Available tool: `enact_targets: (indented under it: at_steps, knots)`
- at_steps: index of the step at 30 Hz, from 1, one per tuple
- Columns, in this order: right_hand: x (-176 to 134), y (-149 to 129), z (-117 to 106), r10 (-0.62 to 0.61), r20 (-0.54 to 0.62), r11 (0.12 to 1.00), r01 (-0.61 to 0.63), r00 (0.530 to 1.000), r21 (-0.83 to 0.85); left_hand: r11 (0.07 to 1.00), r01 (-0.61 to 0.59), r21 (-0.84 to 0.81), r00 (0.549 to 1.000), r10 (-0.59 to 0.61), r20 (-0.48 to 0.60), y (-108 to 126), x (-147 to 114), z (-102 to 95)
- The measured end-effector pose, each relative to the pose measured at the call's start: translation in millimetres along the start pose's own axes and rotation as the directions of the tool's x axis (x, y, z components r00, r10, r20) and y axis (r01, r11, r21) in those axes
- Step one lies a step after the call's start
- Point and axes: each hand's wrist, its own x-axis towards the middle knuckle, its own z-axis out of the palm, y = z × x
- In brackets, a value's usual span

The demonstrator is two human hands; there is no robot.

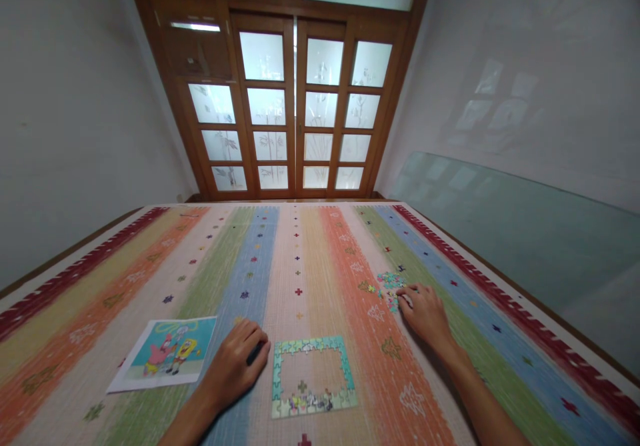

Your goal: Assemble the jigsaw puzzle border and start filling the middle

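My left hand (pixel 241 358) rests on the striped cloth with its fingers curled in, and a dark gap, perhaps shadow, shows inside the curl. Just right of it lies a partly assembled jigsaw puzzle (pixel 277 387): a rectangular border with a hollow middle and some figures along its lower side. Farther off to the right, my right hand (pixel 424 309) reaches into a small heap of loose puzzle pieces (pixel 390 281). Its thumb and forefinger are bent over the pieces, with a small gap between them; no lifted piece can be made out.
Left of my left hand lies a printed cartoon picture (pixel 167 354) on white paper. A patterned, striped tablecloth (pixel 320 253) covers the table. Beyond its far edge stand wooden doors (pixel 295 119) with frosted panes. A glass panel (pixel 525 219) leans along the right wall.
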Motion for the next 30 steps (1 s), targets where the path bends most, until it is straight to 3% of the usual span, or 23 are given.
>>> enact_targets:
  at_steps: [30]
  knots:
    - [1.1, 4.1, 3.2, 0.030, 0.045, 0.984, -0.038, 0.999, 0.173, 0.999, 0.008, -0.031, 0.999, -0.007, 0.040, -4.2, 2.9, -3.5]
